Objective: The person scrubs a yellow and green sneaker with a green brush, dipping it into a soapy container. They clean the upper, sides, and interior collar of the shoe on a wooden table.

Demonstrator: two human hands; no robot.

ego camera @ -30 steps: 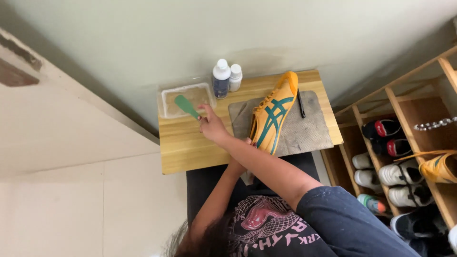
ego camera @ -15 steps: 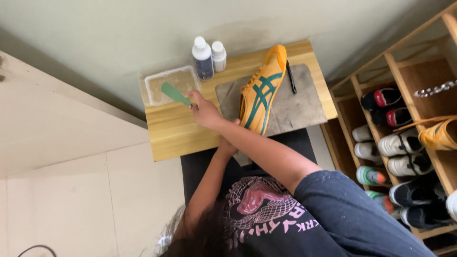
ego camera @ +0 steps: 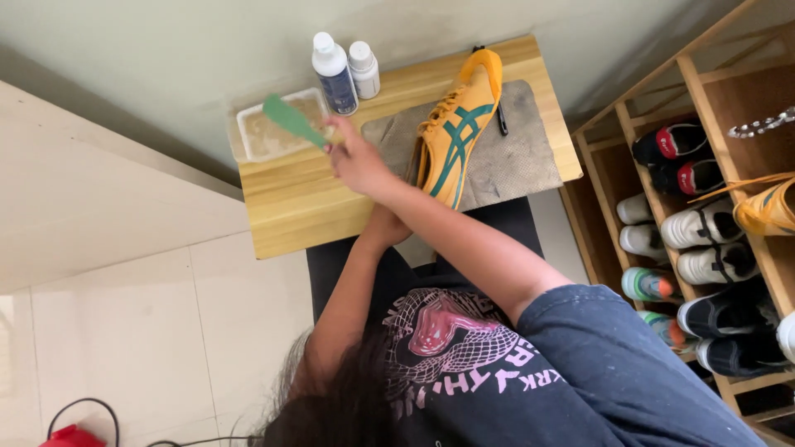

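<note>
My right hand (ego camera: 358,162) grips the handle of a green brush (ego camera: 290,121), whose head is lifted above a clear plastic tray (ego camera: 245,141) of cloudy liquid. A yellow sneaker (ego camera: 457,132) with green stripes lies on a grey mat (ego camera: 517,161) to the right of that hand. My left hand (ego camera: 385,230) reaches under my right forearm toward the sneaker's heel, and its fingers are hidden. All of this sits on a small wooden table (ego camera: 306,219).
Two white-capped bottles (ego camera: 335,70) stand against the wall behind the tray. A black pen (ego camera: 502,121) lies on the mat beside the sneaker. A wooden shoe rack (ego camera: 704,91) holding several pairs stands to the right. A red object with a cable (ego camera: 70,434) lies on the tiled floor.
My right hand has raised the green brush up out of the tray. The view has shifted, so the table now sits higher and further left in the frame.
</note>
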